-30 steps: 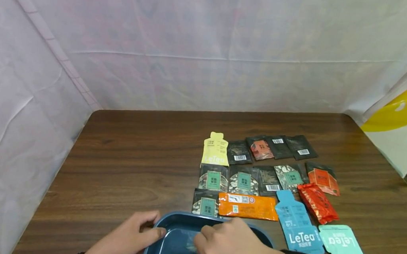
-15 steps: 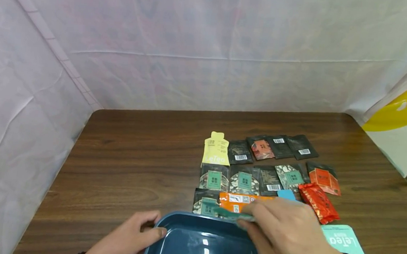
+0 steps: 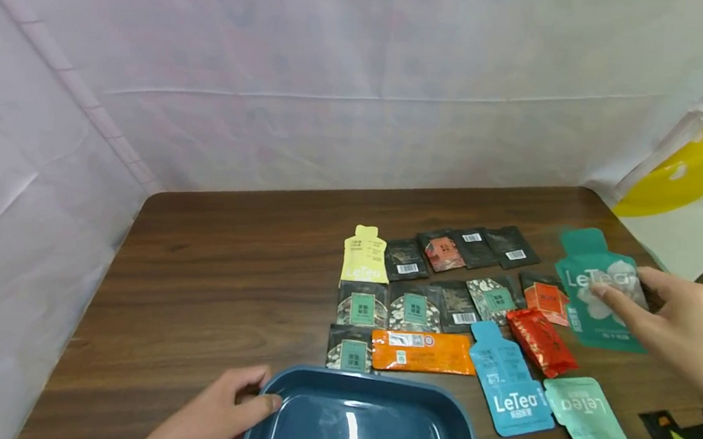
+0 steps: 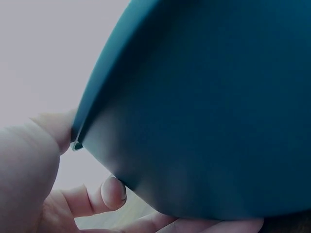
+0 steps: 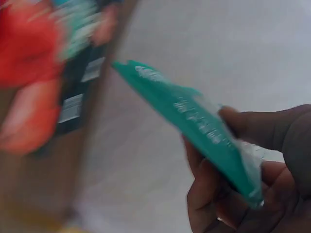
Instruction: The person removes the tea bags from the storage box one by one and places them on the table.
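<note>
My left hand [image 3: 222, 406] grips the left rim of a dark blue tray [image 3: 273, 385], thumb over the rim; in the left wrist view its fingers reach under the tray [image 4: 204, 121]. My right hand [image 3: 685, 315] pinches a green LeTea sachet [image 3: 606, 288] with a bottle-like outline, above the table's right side. In the right wrist view that sachet [image 5: 194, 126] is seen nearly edge-on between thumb and fingers. Near it lie a red-and-black sachet [image 3: 545, 300], a crinkled red packet [image 3: 541, 341], a blue LeTea sachet [image 3: 512, 384] and a mint LeTea sachet [image 3: 595, 428].
Left of these, sachets lie in rough rows: a yellow LeTea sachet [image 3: 364, 255], several black ones such as a barcoded sachet [image 3: 406, 260], and an orange packet [image 3: 424, 351]. White cloth [image 3: 360, 110] hangs behind the wooden table [image 3: 217, 271].
My right hand has risen from the tray with the green sachet and swung over to the far right. The left hand stays on the tray's rim. The view has shifted slightly.
</note>
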`<state>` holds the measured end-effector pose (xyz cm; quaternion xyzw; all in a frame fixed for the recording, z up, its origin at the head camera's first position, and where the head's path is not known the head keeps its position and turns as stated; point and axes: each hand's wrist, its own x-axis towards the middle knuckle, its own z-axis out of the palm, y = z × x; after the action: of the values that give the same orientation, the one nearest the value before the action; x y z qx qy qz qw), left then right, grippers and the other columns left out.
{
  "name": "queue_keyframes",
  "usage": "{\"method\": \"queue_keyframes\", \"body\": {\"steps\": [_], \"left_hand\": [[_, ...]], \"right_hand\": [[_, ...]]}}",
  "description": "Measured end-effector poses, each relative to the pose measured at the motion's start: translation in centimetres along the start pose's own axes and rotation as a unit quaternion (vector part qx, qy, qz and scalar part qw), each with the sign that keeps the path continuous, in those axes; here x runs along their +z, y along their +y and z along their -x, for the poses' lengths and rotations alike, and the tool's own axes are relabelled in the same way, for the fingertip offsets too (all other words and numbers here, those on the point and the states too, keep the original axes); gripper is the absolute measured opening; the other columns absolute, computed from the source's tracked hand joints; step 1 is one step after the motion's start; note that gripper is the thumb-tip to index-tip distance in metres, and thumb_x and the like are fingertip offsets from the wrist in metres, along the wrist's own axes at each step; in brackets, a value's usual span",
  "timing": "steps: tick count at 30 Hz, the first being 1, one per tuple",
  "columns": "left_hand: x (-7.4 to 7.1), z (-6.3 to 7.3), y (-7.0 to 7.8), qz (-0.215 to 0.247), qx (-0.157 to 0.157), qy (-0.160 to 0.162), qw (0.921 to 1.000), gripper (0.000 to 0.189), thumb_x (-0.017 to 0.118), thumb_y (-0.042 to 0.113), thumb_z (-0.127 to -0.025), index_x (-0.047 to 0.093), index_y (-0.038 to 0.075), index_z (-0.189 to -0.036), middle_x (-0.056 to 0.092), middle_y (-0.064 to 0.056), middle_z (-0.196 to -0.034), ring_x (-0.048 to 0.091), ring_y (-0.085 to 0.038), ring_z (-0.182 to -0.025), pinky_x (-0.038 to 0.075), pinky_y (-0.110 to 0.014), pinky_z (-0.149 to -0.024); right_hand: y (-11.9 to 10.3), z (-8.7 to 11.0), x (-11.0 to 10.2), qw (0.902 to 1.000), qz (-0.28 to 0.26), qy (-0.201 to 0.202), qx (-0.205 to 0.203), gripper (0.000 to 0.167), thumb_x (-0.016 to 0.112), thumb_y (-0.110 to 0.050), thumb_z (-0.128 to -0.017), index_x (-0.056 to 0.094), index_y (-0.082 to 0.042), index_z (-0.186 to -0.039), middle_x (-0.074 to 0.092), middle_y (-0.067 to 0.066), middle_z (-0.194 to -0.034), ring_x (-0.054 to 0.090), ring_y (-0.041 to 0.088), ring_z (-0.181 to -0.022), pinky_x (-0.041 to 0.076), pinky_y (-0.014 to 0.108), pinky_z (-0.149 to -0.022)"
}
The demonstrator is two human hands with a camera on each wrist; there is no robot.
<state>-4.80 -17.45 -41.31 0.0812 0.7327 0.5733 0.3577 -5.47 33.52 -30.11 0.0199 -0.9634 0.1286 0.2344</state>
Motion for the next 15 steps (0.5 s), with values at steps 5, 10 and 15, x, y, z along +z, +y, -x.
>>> {"method": "queue_keyframes", "body": {"steps": [5,10,15], "left_hand": [[-0.1,0.0,0.0,-0.005,-0.004,0.0,1.0,0.024,0.057,0.027,-0.096,0.052,0.007,-0.085,0.049,-0.001,-0.067,0.049,-0.014,-0.054,0.04,-0.024,-0.048],[-0.2,0.2,0.1,0.007,0.006,-0.02,0.9998,0.023,0.056,0.025,-0.097,0.051,0.006,-0.085,0.047,0.0,-0.066,0.046,-0.014,-0.053,0.04,-0.023,-0.048],[-0.9,0.7,0.4,0.018,0.027,-0.046,0.9984,0.026,0.055,0.024,-0.099,0.046,0.003,-0.086,0.042,0.001,-0.065,0.043,-0.011,-0.054,0.04,-0.024,-0.05]], "right_hand": [[7.8,0.9,2.3,0.9925,-0.012,-0.089,0.083,0.041,0.066,-0.037,-0.092,0.055,-0.003,-0.074,0.041,0.001,-0.052,0.032,0.011,-0.043,0.025,0.028,-0.044],[12.4,3.0,4.1,0.9755,-0.044,-0.176,0.125,0.039,0.066,-0.04,-0.092,0.056,-0.006,-0.076,0.037,-0.002,-0.054,0.033,0.009,-0.046,0.027,0.03,-0.044],[13.7,4.4,5.5,0.9613,-0.054,-0.23,0.141,0.045,0.068,-0.043,-0.089,0.066,0.002,-0.097,0.048,-0.001,-0.061,0.04,0.01,-0.053,0.031,0.027,-0.047]]}}
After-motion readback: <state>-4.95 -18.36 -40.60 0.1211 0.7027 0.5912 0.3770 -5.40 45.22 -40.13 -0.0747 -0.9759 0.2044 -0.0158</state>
